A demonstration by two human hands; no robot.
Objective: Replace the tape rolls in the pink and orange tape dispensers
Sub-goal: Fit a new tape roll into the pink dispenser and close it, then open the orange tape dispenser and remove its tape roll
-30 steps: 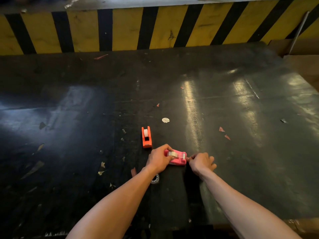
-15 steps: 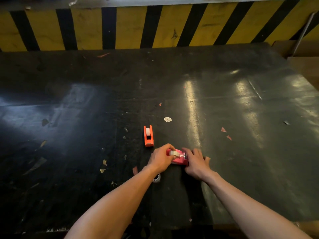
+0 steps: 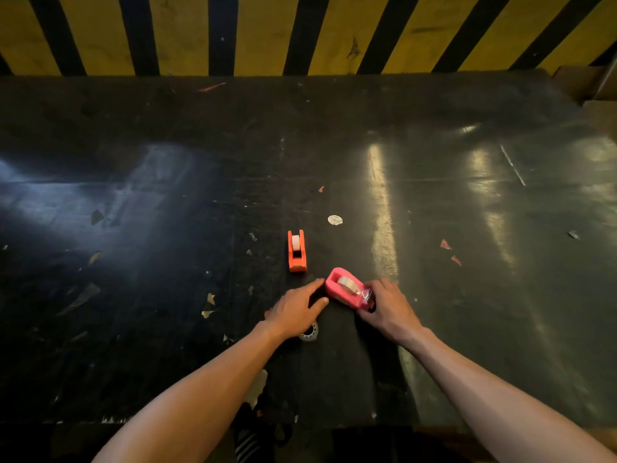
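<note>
We see the pink tape dispenser [image 3: 345,290] lying slanted on the dark table, its rounded end toward the far left and its cutter end toward the near right. A clear tape roll [image 3: 347,283] sits in its well, and a shiny strip runs to the cutter. Just beyond it to the left, apart from it, the orange tape dispenser [image 3: 296,251] stands upright and points lengthwise away from us, with a white roll [image 3: 295,241] in its far end. A spare clear roll [image 3: 310,332] lies flat nearer us.
</note>
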